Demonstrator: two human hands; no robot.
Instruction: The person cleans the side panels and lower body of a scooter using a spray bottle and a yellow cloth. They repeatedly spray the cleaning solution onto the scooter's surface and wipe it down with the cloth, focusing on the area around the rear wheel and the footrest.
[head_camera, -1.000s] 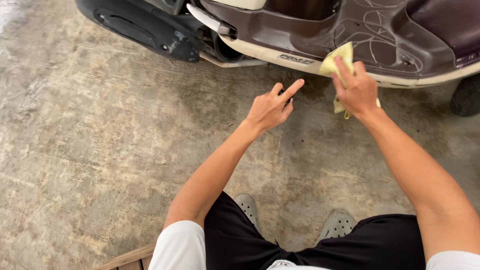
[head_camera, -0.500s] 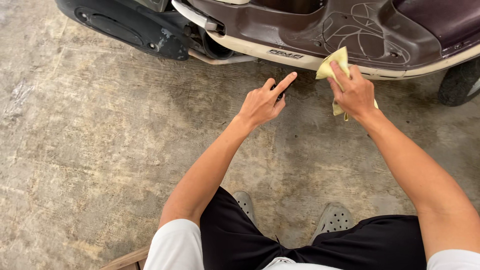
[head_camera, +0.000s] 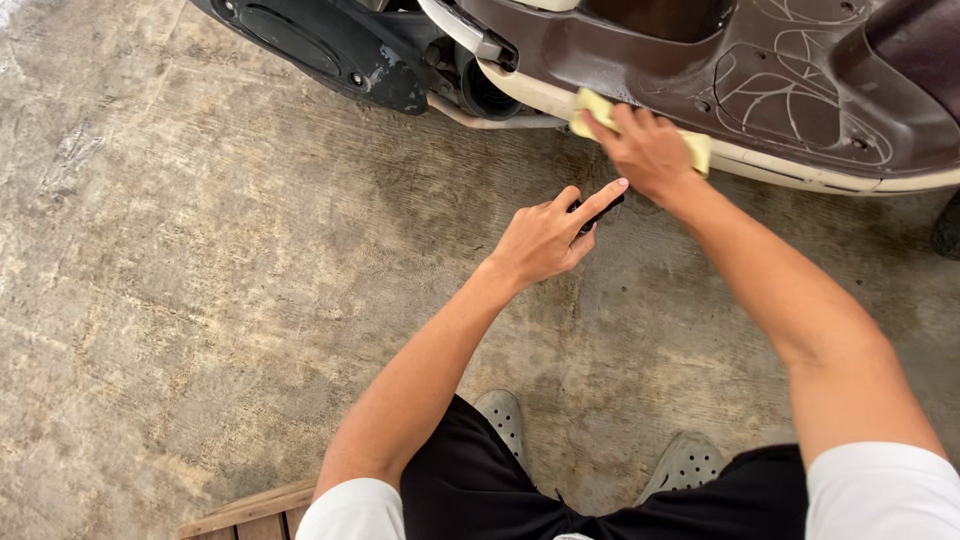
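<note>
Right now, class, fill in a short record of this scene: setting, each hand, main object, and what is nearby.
Setting: rough concrete floor, viewed from above
Right hand: presses a yellow cloth against the scooter's cream lower trim
Left hand: held above the floor, forefinger extended, a small dark object partly hidden in its grip
Main object: brown scooter
Nearby: grey perforated shoes, wooden plank edge

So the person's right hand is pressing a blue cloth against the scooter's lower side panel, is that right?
Not quite: the head view shows the cloth is yellow, not blue. The right hand does press it against the scooter's lower side panel.
</note>
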